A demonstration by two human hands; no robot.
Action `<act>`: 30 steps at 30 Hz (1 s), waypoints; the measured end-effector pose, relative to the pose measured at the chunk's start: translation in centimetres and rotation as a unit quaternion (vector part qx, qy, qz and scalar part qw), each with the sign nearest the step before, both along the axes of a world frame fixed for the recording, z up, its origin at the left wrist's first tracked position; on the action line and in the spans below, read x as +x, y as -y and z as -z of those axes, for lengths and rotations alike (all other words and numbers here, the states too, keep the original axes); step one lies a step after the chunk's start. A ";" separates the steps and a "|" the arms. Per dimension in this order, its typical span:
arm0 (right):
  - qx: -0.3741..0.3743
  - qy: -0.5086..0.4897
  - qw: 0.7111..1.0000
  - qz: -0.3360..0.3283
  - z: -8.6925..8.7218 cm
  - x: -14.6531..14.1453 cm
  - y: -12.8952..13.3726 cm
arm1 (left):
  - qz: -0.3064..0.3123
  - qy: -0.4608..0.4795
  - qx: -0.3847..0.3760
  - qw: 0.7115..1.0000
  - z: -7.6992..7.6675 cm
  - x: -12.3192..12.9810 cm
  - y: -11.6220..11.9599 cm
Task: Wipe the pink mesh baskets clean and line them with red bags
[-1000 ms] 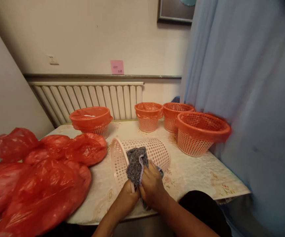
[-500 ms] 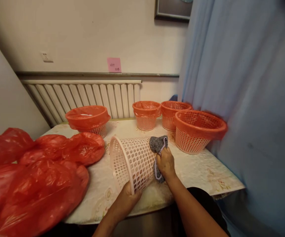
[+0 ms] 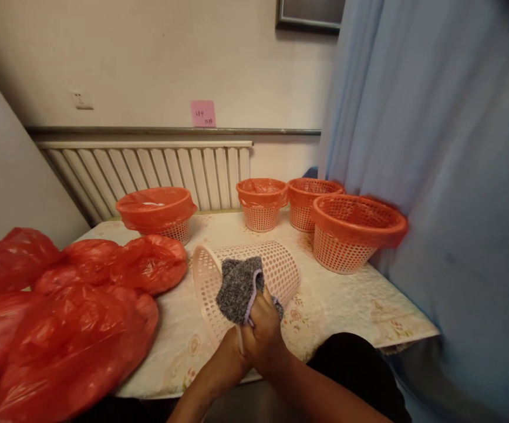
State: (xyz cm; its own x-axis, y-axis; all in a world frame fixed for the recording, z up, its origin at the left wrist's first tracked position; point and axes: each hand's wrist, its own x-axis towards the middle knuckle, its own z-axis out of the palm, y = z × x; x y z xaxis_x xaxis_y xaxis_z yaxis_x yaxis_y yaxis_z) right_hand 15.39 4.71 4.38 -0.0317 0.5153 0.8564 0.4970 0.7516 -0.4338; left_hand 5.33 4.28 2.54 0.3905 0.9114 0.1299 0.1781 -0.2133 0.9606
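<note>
A pale pink perforated plastic basket (image 3: 280, 264) lies on its side on the table, its mouth turned to the left. My left hand (image 3: 232, 355) grips its rim at the near side. In my right hand (image 3: 263, 323) is a bunched grey cloth (image 3: 239, 288) with a purple edge, pressed against the basket's side near the rim. My two hands touch or overlap here, and the cloth hides part of the rim and wall.
Red plastic bags (image 3: 78, 329) are heaped on the left of the flowered tablecloth (image 3: 342, 311). Red-lined baskets stand behind: one at back left (image 3: 157, 211), others toward the right (image 3: 346, 247). A blue curtain (image 3: 448, 176) hangs at the right; a radiator (image 3: 148, 176) lines the wall.
My right hand has moved the cloth left along the basket, from its base end to near the rim. My left hand stays on the rim.
</note>
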 end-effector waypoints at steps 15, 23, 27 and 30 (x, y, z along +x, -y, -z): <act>-0.103 0.053 0.968 0.223 1.8 8.1 -7.6 | 0.027 -0.093 0.015 0.995 2.4 -1.4 0.7; -0.138 0.045 0.942 0.302 2.6 10.6 -9.1 | -0.008 -0.034 -0.037 0.999 1.0 -1.7 0.5; -0.136 0.052 0.944 0.295 2.6 9.8 -8.7 | -0.058 0.040 -0.037 0.997 0.1 -1.6 -0.5; -0.133 0.061 0.950 0.275 2.1 9.3 -8.0 | -0.035 0.062 -0.030 0.997 -0.2 -1.4 -0.8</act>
State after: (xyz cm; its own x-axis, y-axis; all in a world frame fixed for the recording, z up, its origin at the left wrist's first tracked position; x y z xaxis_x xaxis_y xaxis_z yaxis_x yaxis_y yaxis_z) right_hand 24.67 12.70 2.30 0.2151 0.6806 0.7004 0.8414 0.2349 -0.4867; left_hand 3.90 5.12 2.74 0.3110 0.9431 0.1176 0.0699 -0.1461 0.9868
